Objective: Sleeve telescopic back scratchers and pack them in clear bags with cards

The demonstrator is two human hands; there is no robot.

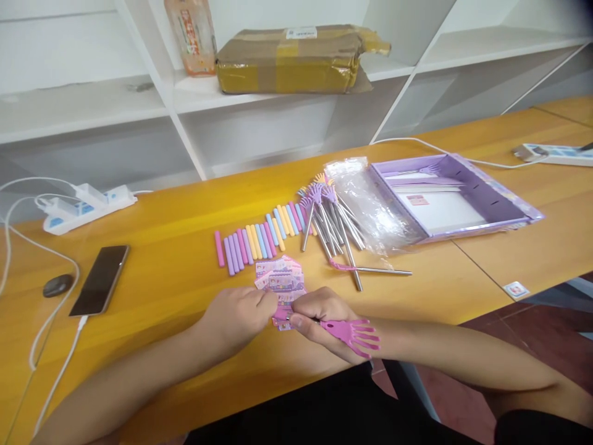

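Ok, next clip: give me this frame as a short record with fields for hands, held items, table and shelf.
left hand: pinching the pink stickers
right hand: gripping a pink back scratcher, claw end pointing right
table: row of pastel sleeves, pile of metal scratchers, plastic bag, purple box, phone, power strip
shelf: taped cardboard parcel

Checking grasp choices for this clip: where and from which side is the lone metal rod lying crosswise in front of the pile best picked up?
Judging by its pose, pinch the metal rod near its bare right end, coming from above. That end lies flat on the table with open wood around it, while the left end crosses the pile of back scratchers.
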